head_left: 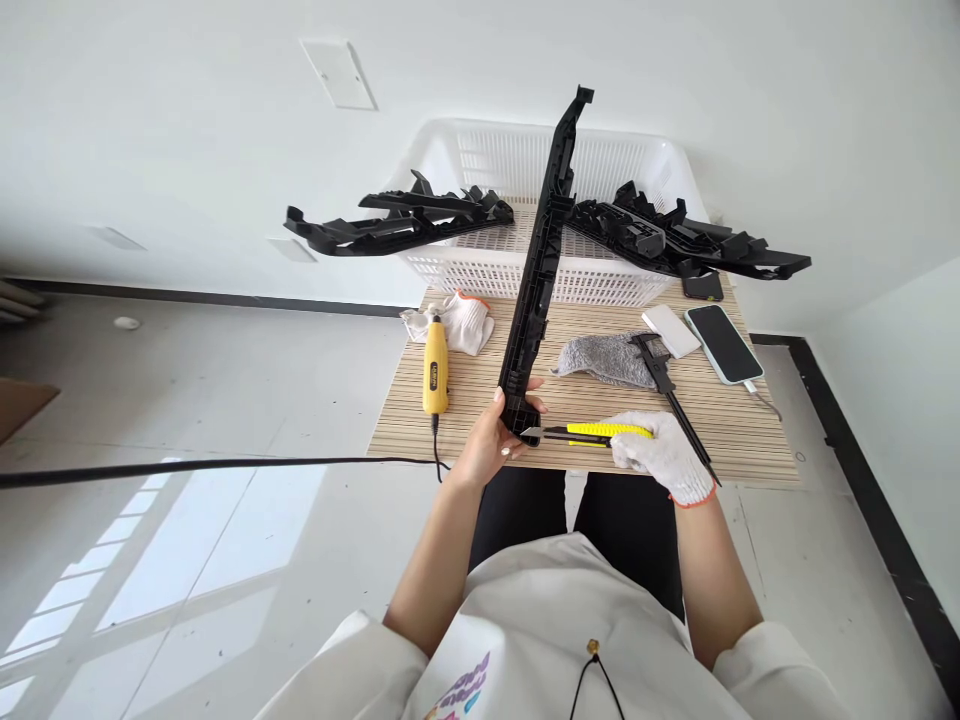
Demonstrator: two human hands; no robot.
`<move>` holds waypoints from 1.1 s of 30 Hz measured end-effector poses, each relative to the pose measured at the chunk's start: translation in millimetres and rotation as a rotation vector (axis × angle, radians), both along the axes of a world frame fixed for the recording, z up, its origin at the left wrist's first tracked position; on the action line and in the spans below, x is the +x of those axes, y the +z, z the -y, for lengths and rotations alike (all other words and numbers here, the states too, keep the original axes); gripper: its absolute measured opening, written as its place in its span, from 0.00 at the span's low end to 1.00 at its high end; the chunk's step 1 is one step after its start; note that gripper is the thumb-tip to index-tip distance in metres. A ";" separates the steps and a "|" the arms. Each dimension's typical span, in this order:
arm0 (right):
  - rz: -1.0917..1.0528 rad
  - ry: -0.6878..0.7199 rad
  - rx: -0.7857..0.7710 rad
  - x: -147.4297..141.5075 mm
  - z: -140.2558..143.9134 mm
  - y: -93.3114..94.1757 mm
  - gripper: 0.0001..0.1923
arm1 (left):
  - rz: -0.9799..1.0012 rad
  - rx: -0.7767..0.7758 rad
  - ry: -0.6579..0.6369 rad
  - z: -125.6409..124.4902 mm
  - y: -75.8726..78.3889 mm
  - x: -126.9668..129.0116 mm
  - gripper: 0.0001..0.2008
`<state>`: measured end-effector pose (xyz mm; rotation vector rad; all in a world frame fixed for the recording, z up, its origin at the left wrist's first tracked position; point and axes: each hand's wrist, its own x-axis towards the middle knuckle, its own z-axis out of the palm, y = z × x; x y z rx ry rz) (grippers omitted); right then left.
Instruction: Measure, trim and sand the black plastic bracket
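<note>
My bare left hand (491,440) has its grip closed around the near end of the long black plastic trim part (541,250); my gloved right hand (664,458) grips a yellow utility knife (592,432), blade at that end.

1. Free table (480,425) surface lies between the yellow tool (435,374) and the long black part (541,262).
2. Right side is crowded: cloth (604,358), caliper (670,392), phone (723,343).
3. The basket (517,270) blocks the far edge.
</note>
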<state>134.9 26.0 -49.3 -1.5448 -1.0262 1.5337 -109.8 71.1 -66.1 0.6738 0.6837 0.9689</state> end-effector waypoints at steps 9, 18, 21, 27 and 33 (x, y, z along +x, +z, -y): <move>-0.008 0.035 0.016 -0.2 1.5 0.1 0.21 | -0.097 -0.031 -0.012 1.3 -0.9 -0.6 0.27; -0.083 -0.033 0.034 -1.7 1.6 -0.5 0.15 | -0.208 0.001 -0.127 3.3 0.5 0.1 0.32; -0.082 -0.058 0.088 -0.1 2.3 -2.6 0.10 | -0.266 0.024 -0.165 3.2 0.5 0.0 0.34; -0.109 -0.094 0.135 1.4 2.0 -3.3 0.12 | -0.357 0.083 -0.197 1.3 -3.4 -2.8 0.36; -0.120 -0.062 0.127 1.7 3.4 -1.4 0.12 | -0.391 0.118 -0.218 3.6 -0.9 -2.3 0.33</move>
